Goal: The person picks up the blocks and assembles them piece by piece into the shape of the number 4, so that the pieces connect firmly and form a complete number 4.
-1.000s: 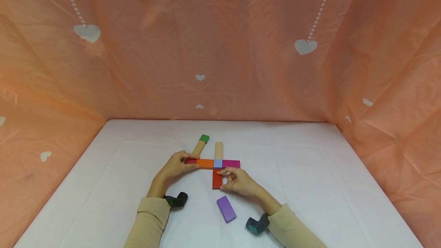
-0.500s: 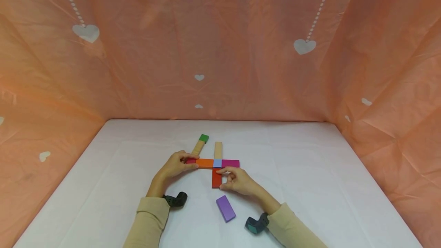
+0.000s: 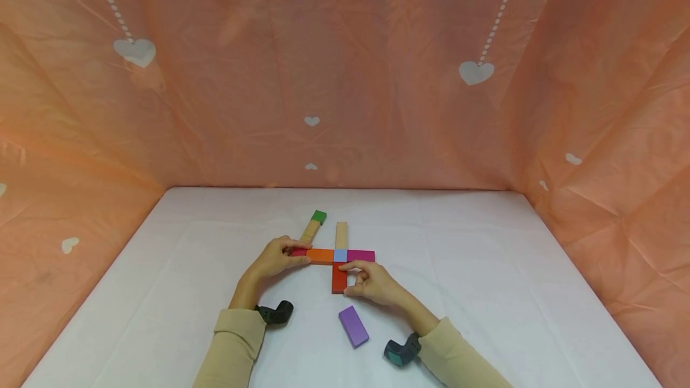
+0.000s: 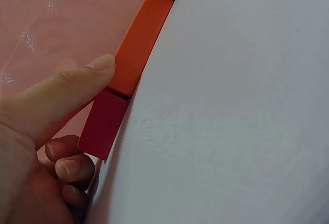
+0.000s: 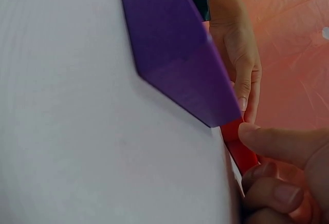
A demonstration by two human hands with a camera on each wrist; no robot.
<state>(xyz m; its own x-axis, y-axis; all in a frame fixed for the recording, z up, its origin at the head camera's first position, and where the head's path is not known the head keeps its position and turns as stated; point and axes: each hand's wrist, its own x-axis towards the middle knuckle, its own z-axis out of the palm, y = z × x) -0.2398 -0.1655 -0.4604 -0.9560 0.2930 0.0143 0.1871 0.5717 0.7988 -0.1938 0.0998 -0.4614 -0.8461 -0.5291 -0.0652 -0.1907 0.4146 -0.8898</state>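
Flat blocks lie joined in a cross on the white table. My left hand pinches the orange block near its left end, thumb on the near side and index finger on the far side. A dark red block abuts that end, partly covered by this hand. My right hand holds the red block between index finger and thumb, the other fingers curled in. This block stands below a light blue square block, which has a magenta block on its right.
A plain wooden block extends beyond the blue square. Another wooden strip slants away to a green block. A purple block lies apart, near the right wrist. An orange curtain surrounds the table.
The red block has slid slightly away from me, toward the blue square, with my right fingers on it. My left hand has stayed in place.
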